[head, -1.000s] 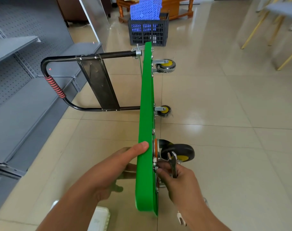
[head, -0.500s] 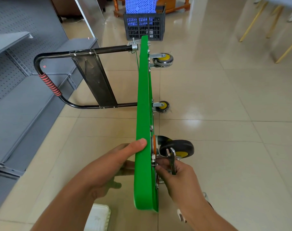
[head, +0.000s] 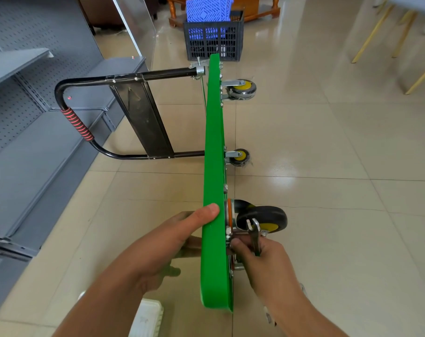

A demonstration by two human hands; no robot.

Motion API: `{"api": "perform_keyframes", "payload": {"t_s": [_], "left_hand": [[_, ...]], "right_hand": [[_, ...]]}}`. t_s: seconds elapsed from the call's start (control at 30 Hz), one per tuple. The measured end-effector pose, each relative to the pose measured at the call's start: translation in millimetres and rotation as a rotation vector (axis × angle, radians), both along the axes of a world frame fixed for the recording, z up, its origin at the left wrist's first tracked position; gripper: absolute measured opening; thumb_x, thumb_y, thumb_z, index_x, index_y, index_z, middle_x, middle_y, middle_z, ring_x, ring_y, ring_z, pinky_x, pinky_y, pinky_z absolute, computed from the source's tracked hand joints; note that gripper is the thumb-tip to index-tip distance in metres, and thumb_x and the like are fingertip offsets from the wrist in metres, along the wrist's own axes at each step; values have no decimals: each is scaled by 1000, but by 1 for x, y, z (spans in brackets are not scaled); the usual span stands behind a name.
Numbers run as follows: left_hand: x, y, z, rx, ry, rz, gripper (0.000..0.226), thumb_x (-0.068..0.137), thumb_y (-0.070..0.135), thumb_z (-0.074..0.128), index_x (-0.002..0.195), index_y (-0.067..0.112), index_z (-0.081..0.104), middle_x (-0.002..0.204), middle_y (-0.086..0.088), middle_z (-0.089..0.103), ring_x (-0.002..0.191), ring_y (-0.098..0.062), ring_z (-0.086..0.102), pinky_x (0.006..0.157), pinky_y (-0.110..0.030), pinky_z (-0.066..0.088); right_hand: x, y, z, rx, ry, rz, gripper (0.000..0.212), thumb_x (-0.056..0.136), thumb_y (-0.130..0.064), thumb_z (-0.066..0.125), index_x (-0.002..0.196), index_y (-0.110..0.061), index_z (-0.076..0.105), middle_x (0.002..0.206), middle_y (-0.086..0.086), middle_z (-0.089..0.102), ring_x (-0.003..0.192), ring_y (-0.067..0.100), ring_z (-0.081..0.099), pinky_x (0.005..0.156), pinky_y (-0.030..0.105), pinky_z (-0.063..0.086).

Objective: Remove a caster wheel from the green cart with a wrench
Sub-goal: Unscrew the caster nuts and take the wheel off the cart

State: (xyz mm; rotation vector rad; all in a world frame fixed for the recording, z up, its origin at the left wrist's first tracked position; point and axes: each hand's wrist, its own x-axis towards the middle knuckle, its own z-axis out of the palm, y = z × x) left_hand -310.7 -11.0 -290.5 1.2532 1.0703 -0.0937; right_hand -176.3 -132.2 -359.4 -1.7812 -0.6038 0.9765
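Note:
The green cart (head: 214, 147) stands on its side on the floor, deck edge toward me, black handle (head: 124, 76) folded out to the left. My left hand (head: 167, 242) grips the near end of the deck, thumb on its top edge. The nearest caster wheel (head: 265, 216), black with a yellow hub, sticks out to the right. My right hand (head: 262, 259) holds a small silver wrench (head: 254, 235) while its fingertips pinch at a bolt on the caster's mounting plate. The wrench's open jaw points up, free of the bolt.
Two more casters (head: 242, 90) (head: 239, 156) sit farther along the deck. Grey metal shelving (head: 24, 132) runs along the left. A dark crate with blue panels (head: 214, 32) stands beyond the cart. Wooden chair legs (head: 376, 27) are at the upper right. A white tray (head: 148, 317) lies below my left arm.
My hands stay in the same place on the cart and caster plate. The view has shifted slightly; the wrench stays upright in my right hand.

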Motion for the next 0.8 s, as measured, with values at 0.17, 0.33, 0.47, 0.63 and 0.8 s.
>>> {"api": "perform_keyframes", "payload": {"t_s": [0.17, 0.33, 0.47, 0.63, 0.8], "left_hand": [[1, -1, 2, 9, 6, 3, 98, 42, 90, 63, 126, 39, 59, 102, 6, 79, 112, -19, 67, 113, -64, 31], [1, -2, 1, 9, 5, 6, 100, 43, 91, 64, 128, 40, 58, 104, 5, 78, 114, -21, 67, 113, -66, 30], [1, -3, 1, 11, 4, 11, 101, 42, 91, 64, 129, 39, 57, 104, 4, 79, 114, -21, 67, 113, -66, 30], [1, -4, 2, 12, 2, 10, 99, 43, 91, 63, 128, 40, 57, 101, 4, 79, 113, -20, 67, 113, -66, 29], [0, -5, 2, 8, 0, 19, 100, 43, 91, 64, 129, 40, 57, 102, 4, 79, 114, -21, 67, 114, -68, 28]], "right_hand": [[-1, 1, 1, 0, 22, 19, 16, 95, -20, 67, 95, -32, 78, 87, -22, 76, 85, -3, 69, 81, 22, 52], [0, -1, 0, -11, 28, 6, 12, 94, -22, 67, 91, -28, 77, 82, -21, 75, 82, -6, 68, 71, 13, 46], [0, 0, 1, -41, 23, -3, 17, 95, -27, 67, 82, -26, 77, 79, -14, 76, 78, 2, 70, 76, 27, 51], [1, 2, 4, -54, 91, -14, 20, 95, -23, 67, 80, -32, 77, 79, -13, 76, 56, -3, 62, 66, 26, 42], [0, 3, 3, -73, 32, 4, 16, 95, -30, 67, 84, -28, 79, 79, -12, 76, 79, 4, 70, 81, 32, 53]]}}
